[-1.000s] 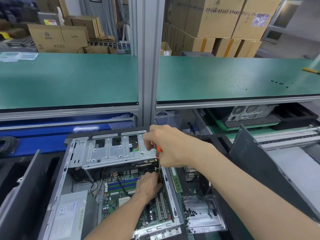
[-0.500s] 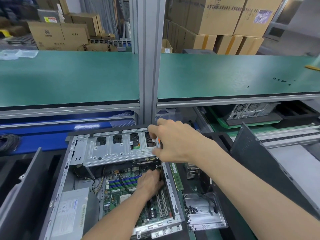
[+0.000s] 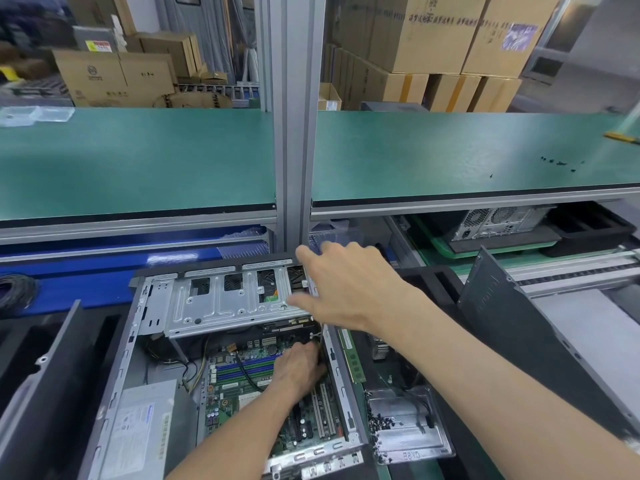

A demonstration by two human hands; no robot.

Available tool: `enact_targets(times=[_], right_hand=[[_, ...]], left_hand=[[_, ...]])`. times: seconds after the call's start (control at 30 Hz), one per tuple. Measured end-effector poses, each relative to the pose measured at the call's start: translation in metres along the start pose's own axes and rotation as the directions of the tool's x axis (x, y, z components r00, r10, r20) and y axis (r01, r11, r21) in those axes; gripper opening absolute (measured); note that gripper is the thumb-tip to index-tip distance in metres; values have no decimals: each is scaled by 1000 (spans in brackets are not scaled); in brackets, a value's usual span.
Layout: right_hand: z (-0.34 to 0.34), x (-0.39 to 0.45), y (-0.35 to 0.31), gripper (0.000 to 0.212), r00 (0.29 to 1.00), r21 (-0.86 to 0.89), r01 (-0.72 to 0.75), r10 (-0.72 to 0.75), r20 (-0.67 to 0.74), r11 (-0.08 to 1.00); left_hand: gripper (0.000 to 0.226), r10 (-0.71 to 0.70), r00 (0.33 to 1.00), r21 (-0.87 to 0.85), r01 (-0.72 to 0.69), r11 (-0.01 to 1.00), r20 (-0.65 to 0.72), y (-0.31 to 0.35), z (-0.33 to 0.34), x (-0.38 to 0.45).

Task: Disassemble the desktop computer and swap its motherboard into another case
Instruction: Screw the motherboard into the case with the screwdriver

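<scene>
An open desktop case (image 3: 114,393) lies on its side in front of me. Inside it are the green motherboard (image 3: 239,393), a silver drive cage (image 3: 214,303) across the far end and a grey power supply (image 3: 145,427) on the left. My right hand (image 3: 346,285) hovers over the cage's right end with its fingers spread. No screwdriver handle shows under it. My left hand (image 3: 298,368) reaches down onto the motherboard beside the case's right wall. Its fingers bend downward and their tips are hidden.
A green memory stick (image 3: 351,355) and a metal tray (image 3: 433,441) holding several black screws lie right of the case. A dark side panel (image 3: 519,323) leans further right. A green shelf (image 3: 138,161) and an aluminium post (image 3: 294,133) stand right behind it. Another case (image 3: 495,221) sits under the shelf.
My right hand gripped an orange-handled screwdriver a second ago. It has since lifted slightly and spread its fingers, and the orange handle is out of sight. My left hand stayed put.
</scene>
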State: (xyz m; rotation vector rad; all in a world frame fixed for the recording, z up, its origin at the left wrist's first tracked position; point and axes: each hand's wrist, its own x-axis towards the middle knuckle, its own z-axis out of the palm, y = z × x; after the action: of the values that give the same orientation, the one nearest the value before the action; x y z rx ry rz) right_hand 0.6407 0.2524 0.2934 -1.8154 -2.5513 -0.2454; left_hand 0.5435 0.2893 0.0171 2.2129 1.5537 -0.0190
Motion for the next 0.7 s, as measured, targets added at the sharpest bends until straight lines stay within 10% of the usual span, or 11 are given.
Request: enact_targets(times=[0.17,0.33,0.53,0.7], right_hand=[[4,8,-7,9,997,104,47,-53,57,993],[-4,7,-1,31,961,320,153,-217,173,935],[-2,4,-6,40,1000,-10,1,-1,-4,1000],[2,6,-6,6,995,137,47,-59,80,989]], left_hand=[[28,1,1000,21,-1,1000,0,0,2,1],[36,-3,1000,25,3,1000,24,-3,2,2],[34,-4,1000,19,4,1000,19,-2,1,2],[37,0,1000,19,0,1000,24,-2,-1,1]])
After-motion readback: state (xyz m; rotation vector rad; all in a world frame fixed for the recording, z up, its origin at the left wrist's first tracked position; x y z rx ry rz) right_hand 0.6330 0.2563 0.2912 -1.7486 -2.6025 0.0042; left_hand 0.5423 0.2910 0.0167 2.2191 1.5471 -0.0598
